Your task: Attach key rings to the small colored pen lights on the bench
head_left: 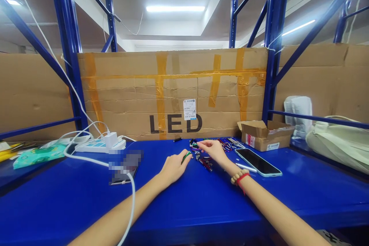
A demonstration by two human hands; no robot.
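Observation:
My left hand (173, 166) rests on the blue shelf top (201, 200) with its fingers curled round a small green pen-like piece (186, 156). My right hand (213, 150), with a bead bracelet and red string at the wrist, reaches into a pile of small coloured metallic pieces (203, 157) and pinches one at its far edge. More of these pieces (229, 144) lie scattered behind the right hand. What the right fingertips grip is too small to name.
A phone (258, 162) lies face up right of my right hand, a white pen (245, 167) beside it. An open cardboard box (265, 134) and a cream bag (337, 142) stand right. A power strip (99, 145), white cable and second phone (123, 175) lie left. A taped "LED" carton (173, 92) forms the back wall.

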